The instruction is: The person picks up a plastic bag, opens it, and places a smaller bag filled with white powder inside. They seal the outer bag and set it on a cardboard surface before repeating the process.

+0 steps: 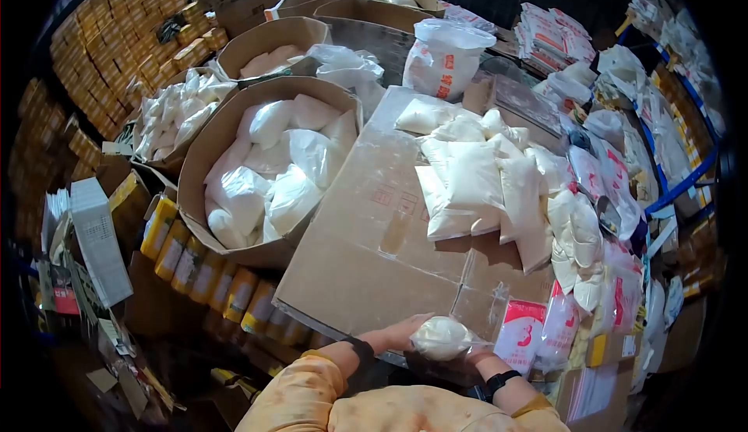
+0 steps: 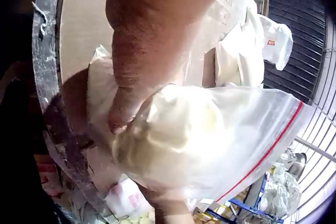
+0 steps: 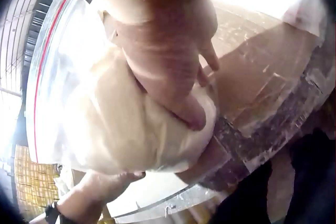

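Pale orange, mottled cloth shirt (image 1: 405, 415), worn, stands nearest, before one broad, flat, brown cardboard work surface (image 1: 343, 276) bearing a heap of clear plastic bags with cream-coloured fill (image 1: 463, 179). One rounded, clear zip-seal bag with a red seal line and cream-coloured contents (image 1: 441, 338) is at the surface's near edge, grasped between left hand (image 1: 399, 333) and right hand (image 3: 168, 71), both pressing into the plastic.

Clear zip bag (image 1: 441, 338), plump with cream-coloured contents, red line along its mouth, between both hands (image 1: 399, 334)
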{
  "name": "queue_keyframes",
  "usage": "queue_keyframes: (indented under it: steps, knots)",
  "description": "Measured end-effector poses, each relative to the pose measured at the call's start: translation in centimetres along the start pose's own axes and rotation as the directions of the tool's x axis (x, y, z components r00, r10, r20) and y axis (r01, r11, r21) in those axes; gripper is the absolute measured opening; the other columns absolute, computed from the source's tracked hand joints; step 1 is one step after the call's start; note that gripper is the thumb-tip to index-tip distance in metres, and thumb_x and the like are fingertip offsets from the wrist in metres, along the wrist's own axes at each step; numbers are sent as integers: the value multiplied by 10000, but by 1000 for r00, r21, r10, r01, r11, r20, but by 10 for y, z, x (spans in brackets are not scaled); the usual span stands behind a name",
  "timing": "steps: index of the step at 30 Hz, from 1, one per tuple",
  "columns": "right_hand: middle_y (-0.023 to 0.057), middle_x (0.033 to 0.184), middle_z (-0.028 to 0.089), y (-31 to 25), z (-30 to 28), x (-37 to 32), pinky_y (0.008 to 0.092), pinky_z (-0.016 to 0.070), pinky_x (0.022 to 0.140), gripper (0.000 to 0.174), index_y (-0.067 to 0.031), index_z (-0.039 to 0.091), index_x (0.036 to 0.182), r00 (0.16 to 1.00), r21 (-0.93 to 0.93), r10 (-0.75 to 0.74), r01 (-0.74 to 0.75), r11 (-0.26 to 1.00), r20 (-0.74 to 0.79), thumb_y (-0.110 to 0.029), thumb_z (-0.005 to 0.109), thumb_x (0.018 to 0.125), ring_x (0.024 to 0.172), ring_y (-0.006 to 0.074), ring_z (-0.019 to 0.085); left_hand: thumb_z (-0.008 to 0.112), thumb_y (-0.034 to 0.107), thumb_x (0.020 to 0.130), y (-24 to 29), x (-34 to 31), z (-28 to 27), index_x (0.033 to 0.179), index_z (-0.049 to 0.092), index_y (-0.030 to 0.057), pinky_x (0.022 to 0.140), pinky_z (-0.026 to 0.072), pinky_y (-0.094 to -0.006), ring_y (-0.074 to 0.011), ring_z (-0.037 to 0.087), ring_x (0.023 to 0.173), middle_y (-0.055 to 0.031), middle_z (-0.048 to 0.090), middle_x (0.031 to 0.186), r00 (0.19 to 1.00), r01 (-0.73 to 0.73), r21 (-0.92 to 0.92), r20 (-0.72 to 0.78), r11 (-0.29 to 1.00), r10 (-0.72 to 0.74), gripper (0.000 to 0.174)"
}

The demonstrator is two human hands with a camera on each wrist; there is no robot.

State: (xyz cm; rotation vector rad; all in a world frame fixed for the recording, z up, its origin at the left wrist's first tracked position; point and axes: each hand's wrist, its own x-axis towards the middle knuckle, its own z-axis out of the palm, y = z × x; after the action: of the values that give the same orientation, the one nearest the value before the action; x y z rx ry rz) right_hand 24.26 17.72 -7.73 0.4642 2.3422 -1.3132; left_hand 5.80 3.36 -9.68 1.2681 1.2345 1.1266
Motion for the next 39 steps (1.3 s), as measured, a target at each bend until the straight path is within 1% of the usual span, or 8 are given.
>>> queue_keyframes:
  steps: [5,7,12,17,21,27,35,39]
  knots:
    - [57,1188,516,-116,-47,-4,318,403,886,590,-88,488,1236,906,288,306,-388,875,292,-140,737,704,1058,182,472,703,317,714,-10,-24,-6,1300,362,48,1007,308,-363,-242,404,1183,-119,451,1268,985,-167,-147,-60,975,160,729]
    - [43,1161,536,-147,-53,0,311,421,854,573,-78,521,1210,856,320,373,-488,812,357,-156,755,694,1018,160,495,673,316,747,24,-39,-21,1306,358,47,1012,304,-361,-228,393,1192,-109,433,1284,993,85,-472,-28,877,-112,695]
    - [99,1107,565,-156,-30,43,332,469,791,507,-37,490,1203,981,366,131,-176,914,146,-118,671,735,956,197,549,635,278,790,89,-89,-81,1320,336,46,1021,297,-347,-208,384,1206,-99,428,1290,983,2,-838,-99,546,-156,651]
    - [88,950,590,-208,-53,58,319,472,762,481,-49,408,1272,915,796,-365,91,598,170,-87,581,825,852,168,565,646,221,782,152,-130,-119,1236,451,28,929,417,-368,-212,527,1066,-96,531,1188,921,-74,-848,-260,525,-291,530]
    - [103,973,606,-196,-55,85,328,458,805,500,-22,402,1268,990,181,-136,127,975,38,-193,579,833,885,206,587,646,227,785,152,-181,-100,1214,472,29,926,420,-372,-217,534,1055,-95,541,1176,835,-314,-908,-403,276,-376,503]
    - [202,1282,424,-122,-37,96,417,408,911,747,-85,374,1308,996,-550,-68,91,830,62,-372,674,686,1103,347,478,645,237,790,122,-243,-80,1181,504,30,921,425,-377,-224,544,1039,-93,557,1157,624,-700,-714,-611,-1,-487,464]
    - [215,1452,12,-134,-4,113,527,277,1005,916,-240,186,1404,898,-771,394,-107,627,196,-464,687,671,1275,485,174,620,254,816,93,-288,-113,1127,548,34,924,428,-389,-219,560,1007,-92,592,1099,417,-802,-563,-767,200,-487,388]
    - [246,1446,-30,-134,-4,115,523,259,1017,957,-248,138,1414,885,-790,412,-90,607,216,-490,686,667,1280,515,124,542,257,868,86,-271,-85,1063,557,36,863,464,-394,-223,581,944,-103,617,1002,571,-670,-743,-519,4,-637,296]
